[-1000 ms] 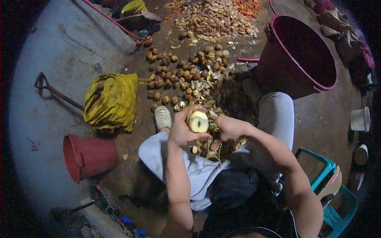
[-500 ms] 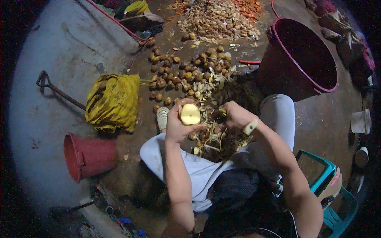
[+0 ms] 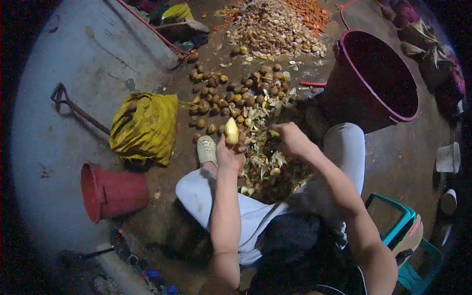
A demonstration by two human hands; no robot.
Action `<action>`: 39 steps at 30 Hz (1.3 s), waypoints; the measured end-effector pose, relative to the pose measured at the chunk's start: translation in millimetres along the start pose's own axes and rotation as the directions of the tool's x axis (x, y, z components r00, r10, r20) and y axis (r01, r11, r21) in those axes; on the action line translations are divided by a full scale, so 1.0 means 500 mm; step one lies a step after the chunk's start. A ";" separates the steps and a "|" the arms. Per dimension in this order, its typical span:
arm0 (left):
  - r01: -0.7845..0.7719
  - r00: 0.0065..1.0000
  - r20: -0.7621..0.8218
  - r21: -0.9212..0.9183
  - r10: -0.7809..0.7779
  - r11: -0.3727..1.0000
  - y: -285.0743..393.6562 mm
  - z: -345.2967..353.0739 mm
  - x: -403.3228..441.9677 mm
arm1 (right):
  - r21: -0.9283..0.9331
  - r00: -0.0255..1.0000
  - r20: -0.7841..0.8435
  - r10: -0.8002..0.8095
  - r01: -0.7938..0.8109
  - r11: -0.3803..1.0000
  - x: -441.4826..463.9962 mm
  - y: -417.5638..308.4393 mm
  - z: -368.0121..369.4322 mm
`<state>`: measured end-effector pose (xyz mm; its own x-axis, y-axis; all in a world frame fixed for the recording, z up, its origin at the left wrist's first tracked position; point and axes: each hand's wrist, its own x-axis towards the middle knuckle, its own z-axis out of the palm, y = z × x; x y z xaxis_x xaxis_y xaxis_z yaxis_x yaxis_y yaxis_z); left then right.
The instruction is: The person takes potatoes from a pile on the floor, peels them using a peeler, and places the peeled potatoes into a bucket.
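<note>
My left hand [image 3: 230, 155] is closed around a peeled, pale yellow root vegetable [image 3: 231, 131], held up with its narrow side towards me. To its right, my right hand [image 3: 293, 140] is a fist around a small tool whose yellow-green end [image 3: 274, 133] shows by the thumb. The tool's blade, if it has one, cannot be made out. Below and between the hands lies a heap of pale peelings [image 3: 265, 160]. Many unpeeled brown round root vegetables [image 3: 216, 101] are spread over the floor just beyond my hands.
A large dark red tub [image 3: 339, 83] stands at the right. On the left are a yellow sack [image 3: 142, 128], a red bucket [image 3: 118, 191] and a long-handled tool [image 3: 81, 115]. A pale peel pile [image 3: 275, 29] lies ahead, and a teal stool [image 3: 408, 221] is beside me.
My left hand has turned the vegetable, so its round cut face no longer shows. A pale piece near my right wrist has gone from sight. The view has shifted slightly.
</note>
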<state>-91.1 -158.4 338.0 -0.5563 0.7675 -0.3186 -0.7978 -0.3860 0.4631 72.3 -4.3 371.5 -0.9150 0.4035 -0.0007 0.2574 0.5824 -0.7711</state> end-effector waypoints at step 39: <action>0.156 0.979 -0.125 -0.058 -0.162 0.986 -0.033 0.039 -0.030 | 0.125 0.945 -0.327 -0.015 0.059 0.990 0.040 0.048 -0.094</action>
<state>-65.3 -153.4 351.4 -0.4444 0.7497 -0.4904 -0.8869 -0.2910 0.3587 74.5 51.0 382.9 -0.7669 0.6031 0.2193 0.1619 0.5125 -0.8433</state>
